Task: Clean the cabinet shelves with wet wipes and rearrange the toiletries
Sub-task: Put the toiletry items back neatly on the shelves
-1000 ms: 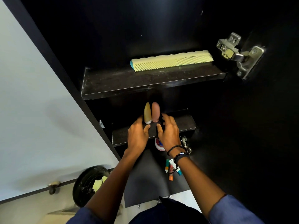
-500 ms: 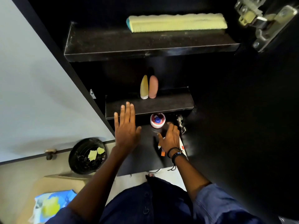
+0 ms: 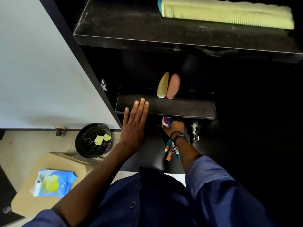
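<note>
Top shelf [image 3: 147, 30]: front edge runs across the upper frame and overhangs the levels below. 1 yellow comb [image 3: 226, 13] lies along its back right.

Middle shelf [image 3: 180, 107]: 2 bottles stand touching at the back centre, yellow bottle [image 3: 163, 86] on the left, pink bottle [image 3: 173, 86] on the right. The surface to either side of them and in front is bare.

Left hand [image 3: 133, 126]: fingers straight and together, tips over the shelf's front left edge; it holds nothing.

Right hand [image 3: 174, 128]: under the middle shelf's front edge, fingers curled on a red, white and blue container [image 3: 166, 121]. Several small tubes [image 3: 170, 151] lie just beside the wrist on the bottom shelf [image 3: 147, 158].

Black bin [image 3: 82, 135], left of the cabinet: holds 2 yellow scraps [image 3: 101, 139].

Wet wipes pack [image 3: 54, 182]: lies on a beige surface [image 3: 24, 194], well apart from both hands.
</note>
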`<action>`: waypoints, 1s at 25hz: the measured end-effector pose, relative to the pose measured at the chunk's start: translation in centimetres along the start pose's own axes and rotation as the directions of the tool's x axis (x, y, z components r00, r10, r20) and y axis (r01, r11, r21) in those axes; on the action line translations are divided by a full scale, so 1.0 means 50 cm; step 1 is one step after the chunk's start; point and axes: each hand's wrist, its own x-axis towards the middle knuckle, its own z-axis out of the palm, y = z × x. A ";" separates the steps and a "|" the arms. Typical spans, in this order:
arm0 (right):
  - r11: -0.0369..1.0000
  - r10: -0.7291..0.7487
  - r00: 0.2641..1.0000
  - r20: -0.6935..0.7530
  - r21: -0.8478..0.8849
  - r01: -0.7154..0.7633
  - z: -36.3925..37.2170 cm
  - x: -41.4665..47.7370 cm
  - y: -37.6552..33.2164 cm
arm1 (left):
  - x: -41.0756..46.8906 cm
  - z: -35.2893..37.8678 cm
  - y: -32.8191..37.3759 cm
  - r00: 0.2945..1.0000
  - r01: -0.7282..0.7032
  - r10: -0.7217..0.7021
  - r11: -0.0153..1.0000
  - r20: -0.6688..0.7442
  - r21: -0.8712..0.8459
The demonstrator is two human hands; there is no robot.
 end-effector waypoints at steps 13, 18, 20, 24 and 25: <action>0.941 -0.016 0.976 -0.216 0.327 0.087 0.013 -0.071 0.015 | -0.001 -0.009 0.009 1.000 0.007 -0.007 1.000 0.023 0.021; 0.892 -0.188 0.937 -0.294 0.348 0.288 -0.008 -0.155 0.001 | -0.001 -0.014 0.004 0.999 -0.028 0.028 0.999 0.026 0.025; 0.863 -0.230 0.919 -0.319 0.369 0.344 -0.027 -0.188 -0.013 | 0.000 -0.025 0.001 0.998 -0.056 0.056 0.998 0.034 -0.006; 0.811 -0.296 0.876 -0.381 0.384 0.442 -0.089 -0.260 -0.055 | -0.003 -0.038 -0.022 0.983 -0.151 0.158 0.986 0.089 -0.076; 0.790 -0.302 0.868 -0.394 0.406 0.459 -0.106 -0.276 -0.063 | -0.008 -0.036 -0.027 0.979 -0.176 0.184 0.980 0.083 -0.098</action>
